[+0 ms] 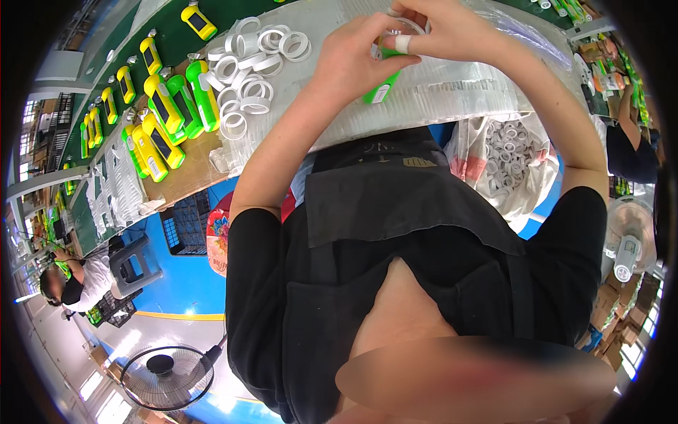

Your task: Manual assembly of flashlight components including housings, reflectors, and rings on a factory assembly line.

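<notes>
Above the near edge of the bench, my two hands are closed round one green handheld device (380, 92), which looks like a small lamp. My left hand (353, 56) wraps its body from the left, and the lower end with a pale label sticks out beneath. My right hand (446, 34) grips the upper end, where a clear round rim (411, 25) shows between the hands. White tape (402, 44) is wrapped round one right finger. The fingers hide most of the device. Left of my left hand lies a loose heap of white rings (258, 53).
Several yellow and green devices (164, 104) with dark panels stand or lie along the bench's left side. A white sack of rings (510, 152) hangs below the edge at right. Plastic film (526, 35) lies at far right. A fan (167, 377) and a stool (134, 267) stand left.
</notes>
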Motion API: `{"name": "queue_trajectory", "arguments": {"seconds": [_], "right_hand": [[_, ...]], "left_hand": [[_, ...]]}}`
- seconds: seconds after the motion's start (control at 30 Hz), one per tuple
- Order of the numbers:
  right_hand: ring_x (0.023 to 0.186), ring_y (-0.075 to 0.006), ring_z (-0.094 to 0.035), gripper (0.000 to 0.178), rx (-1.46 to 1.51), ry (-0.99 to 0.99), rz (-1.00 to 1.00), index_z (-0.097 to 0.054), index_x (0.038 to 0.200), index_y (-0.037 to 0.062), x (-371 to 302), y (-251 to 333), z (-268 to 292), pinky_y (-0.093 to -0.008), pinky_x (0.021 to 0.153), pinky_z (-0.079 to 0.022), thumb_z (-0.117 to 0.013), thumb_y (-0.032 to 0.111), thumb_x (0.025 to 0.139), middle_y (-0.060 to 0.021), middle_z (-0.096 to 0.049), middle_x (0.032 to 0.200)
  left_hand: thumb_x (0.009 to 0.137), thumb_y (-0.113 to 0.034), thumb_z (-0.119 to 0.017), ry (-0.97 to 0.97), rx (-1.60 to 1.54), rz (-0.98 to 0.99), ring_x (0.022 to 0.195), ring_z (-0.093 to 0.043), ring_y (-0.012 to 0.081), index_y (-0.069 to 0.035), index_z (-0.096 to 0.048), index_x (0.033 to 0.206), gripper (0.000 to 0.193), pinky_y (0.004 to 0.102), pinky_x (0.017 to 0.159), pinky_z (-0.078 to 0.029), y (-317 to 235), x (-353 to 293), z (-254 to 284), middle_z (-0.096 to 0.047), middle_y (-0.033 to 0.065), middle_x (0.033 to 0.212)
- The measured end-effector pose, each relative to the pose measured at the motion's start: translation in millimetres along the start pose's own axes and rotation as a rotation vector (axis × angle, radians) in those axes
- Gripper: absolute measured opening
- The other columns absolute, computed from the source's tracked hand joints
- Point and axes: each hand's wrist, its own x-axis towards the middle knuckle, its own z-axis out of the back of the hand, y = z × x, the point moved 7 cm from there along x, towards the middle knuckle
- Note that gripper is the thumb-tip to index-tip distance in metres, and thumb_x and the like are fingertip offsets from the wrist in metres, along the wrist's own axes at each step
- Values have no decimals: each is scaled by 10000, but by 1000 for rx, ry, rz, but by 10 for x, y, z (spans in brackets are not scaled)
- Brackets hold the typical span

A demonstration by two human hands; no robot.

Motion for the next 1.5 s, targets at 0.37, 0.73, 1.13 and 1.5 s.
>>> {"name": "queue_trajectory", "arguments": {"seconds": [0.37, 0.73, 1.13, 1.5], "right_hand": [[682, -343, -625, 358, 189, -681, 613, -585, 1125, 117, -576, 119, 331, -372, 589, -485, -437, 405, 970, -116, -625, 833], [885, -383, -658, 420, 216, -1074, -458, -531, 1129, 96, 1248, -2944, 152, -462, 757, -517, -509, 480, 959, -190, -672, 981], [1130, -356, -579, 907, 62, -463, -148, -410, 1422, 116, 3065, -1991, -208, -416, 960, -478, -776, 527, 701, -181, -572, 1230], [783, -85, -561, 474, 904, -401, 83, -443, 1271, 70, 1514, -782, -33, -243, 654, -460, -626, 344, 931, -35, -549, 943]], "left_hand": [[775, -282, -771, 613, -427, 458, 887, -668, 258, -87, -347, 1455, 825, 380, 776, -529, 5, -194, -58, -669, 132, 993], [767, -240, -758, 277, 666, 204, 1252, -496, 310, -186, -351, 1450, 797, 398, 1014, -460, 2802, 1707, 140, -432, 113, 1425], [790, -134, -720, 540, 467, 125, 994, -627, 251, -125, -624, 1165, 387, 351, 886, -503, 4109, 2058, -20, -659, 85, 1064], [940, -156, -524, 41, 391, -448, 851, -533, 328, -41, -592, 993, 144, 405, 765, -440, 1184, 1501, 495, -556, 137, 927]]}}
